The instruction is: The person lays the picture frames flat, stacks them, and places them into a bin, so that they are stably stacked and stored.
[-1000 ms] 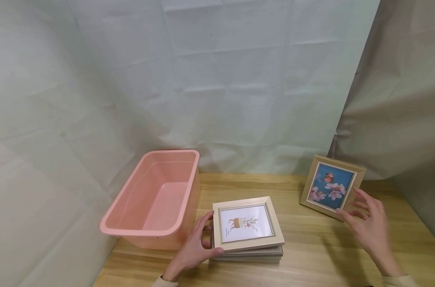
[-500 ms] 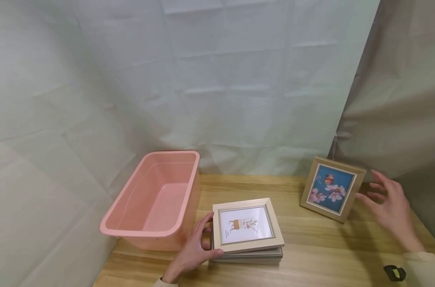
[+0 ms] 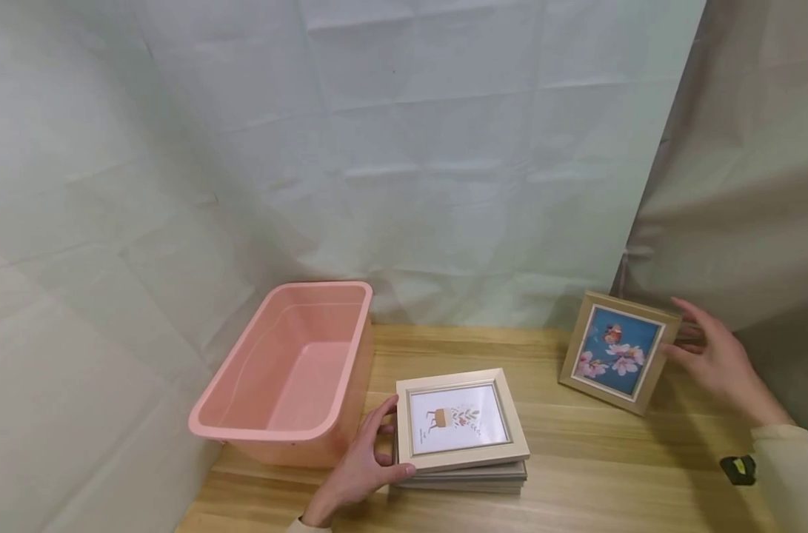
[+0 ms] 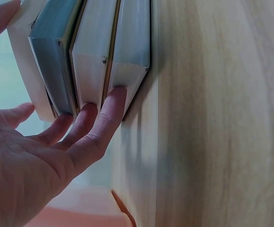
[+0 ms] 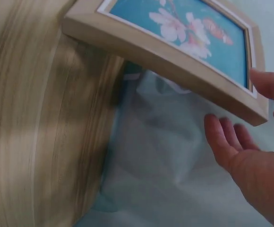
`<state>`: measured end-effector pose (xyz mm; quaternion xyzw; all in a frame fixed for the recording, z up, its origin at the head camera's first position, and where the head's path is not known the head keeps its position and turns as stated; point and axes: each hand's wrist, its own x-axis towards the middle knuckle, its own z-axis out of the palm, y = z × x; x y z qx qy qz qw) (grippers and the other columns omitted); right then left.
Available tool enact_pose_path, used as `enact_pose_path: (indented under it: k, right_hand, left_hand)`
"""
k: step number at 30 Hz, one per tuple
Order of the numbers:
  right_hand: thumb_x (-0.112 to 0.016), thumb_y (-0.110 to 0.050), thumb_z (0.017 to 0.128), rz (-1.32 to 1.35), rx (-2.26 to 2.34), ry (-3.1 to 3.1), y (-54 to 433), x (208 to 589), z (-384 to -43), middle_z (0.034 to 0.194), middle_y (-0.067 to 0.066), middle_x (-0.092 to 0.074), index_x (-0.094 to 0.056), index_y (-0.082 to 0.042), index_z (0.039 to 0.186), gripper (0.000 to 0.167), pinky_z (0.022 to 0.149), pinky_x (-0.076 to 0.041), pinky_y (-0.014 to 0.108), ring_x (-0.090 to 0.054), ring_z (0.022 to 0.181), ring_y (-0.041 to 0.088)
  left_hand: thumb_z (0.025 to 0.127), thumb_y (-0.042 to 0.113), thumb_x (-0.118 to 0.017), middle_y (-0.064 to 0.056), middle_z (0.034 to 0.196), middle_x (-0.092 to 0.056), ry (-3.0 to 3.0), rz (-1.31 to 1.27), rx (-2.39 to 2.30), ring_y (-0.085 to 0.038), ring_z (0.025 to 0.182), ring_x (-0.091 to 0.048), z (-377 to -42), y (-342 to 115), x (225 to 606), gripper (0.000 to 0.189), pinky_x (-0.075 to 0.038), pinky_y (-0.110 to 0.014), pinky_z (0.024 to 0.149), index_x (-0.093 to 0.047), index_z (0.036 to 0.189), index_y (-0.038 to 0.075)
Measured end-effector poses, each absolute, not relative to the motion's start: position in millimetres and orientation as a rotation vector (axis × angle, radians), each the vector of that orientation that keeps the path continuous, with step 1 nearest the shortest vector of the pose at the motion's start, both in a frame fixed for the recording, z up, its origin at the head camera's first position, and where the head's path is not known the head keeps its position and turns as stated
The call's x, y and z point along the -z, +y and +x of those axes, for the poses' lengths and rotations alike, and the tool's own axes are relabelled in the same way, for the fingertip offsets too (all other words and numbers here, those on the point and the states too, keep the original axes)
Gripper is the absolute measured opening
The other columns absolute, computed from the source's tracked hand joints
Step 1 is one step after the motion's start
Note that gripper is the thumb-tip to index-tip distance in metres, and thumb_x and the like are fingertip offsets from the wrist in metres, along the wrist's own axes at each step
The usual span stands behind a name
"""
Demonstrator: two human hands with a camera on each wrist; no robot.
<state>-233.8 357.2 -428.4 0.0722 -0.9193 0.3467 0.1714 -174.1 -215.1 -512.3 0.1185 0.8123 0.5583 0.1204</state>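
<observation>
A gold-edged picture frame point(image 3: 620, 352) with pink blossoms on blue stands tilted back at the right. My right hand point(image 3: 718, 361) is at its right edge. In the right wrist view the thumb point(image 5: 269, 86) overlaps the frame's front corner, while the other fingers point(image 5: 218, 137) lie spread behind the edge, apart from it. My left hand point(image 3: 362, 459) holds the left side of a stack of picture frames point(image 3: 461, 474), its thumb on the top frame's near corner. In the left wrist view its fingertips point(image 4: 115, 97) touch the stacked edges. A flower picture faces up on top.
A pink plastic tub point(image 3: 210, 428) stands left of the stack on the wooden table point(image 3: 577, 474). A small black object point(image 3: 738, 469) with a yellow-green patch is by the right sleeve point(image 3: 790, 474). Pale sheeting point(image 3: 410, 185) hangs behind and on both sides.
My right hand moved right, away from the blossom frame's front, then came back to its right edge. The blossom frame stays standing. My left hand stays on the stack.
</observation>
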Motion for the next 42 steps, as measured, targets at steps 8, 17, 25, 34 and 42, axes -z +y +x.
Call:
enact_pose_path:
  k: [8,17,25,34,42]
  right_hand:
    - [-0.069,-0.005,0.105,0.237,-0.991,-2.726,367,429,-242,0.15,0.044,-0.046,-0.026,-0.006,0.171,0.078,0.084,-0.06,0.03,-0.072,0.114,0.039]
    - [-0.067,-0.003,0.106,0.287,-1.077,-2.746,374,431,-245,0.144,0.037,-0.053,-0.044,-0.003,0.162,0.061,0.069,-0.054,0.012,-0.048,0.1,-0.028]
    - [-0.065,0.003,0.105,0.252,-1.204,-2.738,371,427,-241,0.142,0.043,-0.054,-0.044,-0.007,0.165,0.065,0.066,-0.066,0.029,-0.062,0.095,-0.019]
    - [-0.072,0.0,0.101,0.191,-1.192,-2.639,360,425,-229,0.112,-0.037,-0.059,-0.054,-0.009,0.159,0.062,0.064,-0.063,0.022,-0.061,0.094,-0.023]
    - [-0.076,0.003,0.097,0.121,-1.308,-2.489,343,424,-217,0.107,-0.049,-0.059,-0.059,-0.018,0.158,0.066,0.063,-0.057,0.013,-0.064,0.09,-0.024]
  left_hand:
    - [0.082,0.018,-0.096,-0.018,0.174,-0.033,2.354,0.335,-1.639,-0.044,0.146,-0.047,-175,-214,510,0.116,-0.062,-0.026,0.085,-0.027,0.174,0.022]
    - [0.082,0.019,-0.096,-0.017,0.175,-0.032,2.366,0.335,-1.632,-0.046,0.146,-0.048,-173,-214,509,0.116,-0.062,-0.026,0.086,-0.027,0.174,0.022]
    - [0.081,0.02,-0.096,-0.017,0.174,-0.032,2.369,0.331,-1.636,-0.046,0.146,-0.048,-172,-214,508,0.116,-0.062,-0.025,0.086,-0.026,0.174,0.023]
    - [0.081,0.02,-0.096,-0.016,0.175,-0.032,2.356,0.332,-1.635,-0.045,0.146,-0.048,-170,-215,510,0.116,-0.062,-0.027,0.087,-0.026,0.174,0.022]
    - [0.081,0.017,-0.096,-0.018,0.174,-0.033,2.334,0.311,-1.661,-0.046,0.145,-0.048,-167,-216,509,0.116,-0.062,-0.025,0.088,-0.027,0.174,0.025]
